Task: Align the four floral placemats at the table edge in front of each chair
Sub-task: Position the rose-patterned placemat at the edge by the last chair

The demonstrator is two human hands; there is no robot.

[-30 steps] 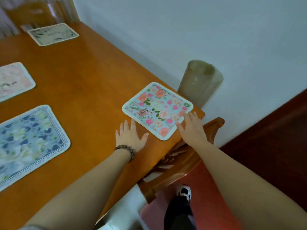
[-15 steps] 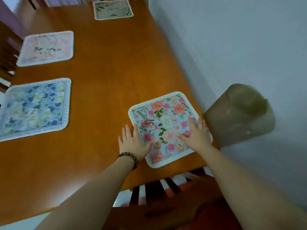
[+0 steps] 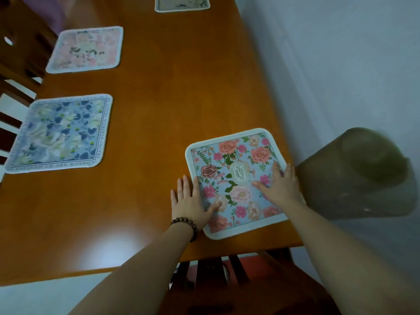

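A light-blue placemat with pink roses [image 3: 234,169] lies slightly skewed near the near edge of the wooden table [image 3: 172,98], above a chair back [image 3: 227,269]. My left hand [image 3: 192,200] lies flat at the mat's left edge, thumb on the mat. My right hand [image 3: 280,186] presses flat on its right side. A blue-and-white floral mat [image 3: 60,134] and a pale pink mat [image 3: 87,50] lie along the left edge. A grey-green mat [image 3: 181,3] sits at the far end, cut off by the frame.
A tall olive translucent container [image 3: 354,176] stands on the floor by the table's right corner, against the white wall [image 3: 341,64]. Dark wooden chair backs [image 3: 20,64] line the left side. A beaded bracelet [image 3: 186,223] is on my left wrist.
The view has swung round to face along the table. Both hands have slid further onto the rose mat, and the mat has turned to sit more squarely to the near edge.
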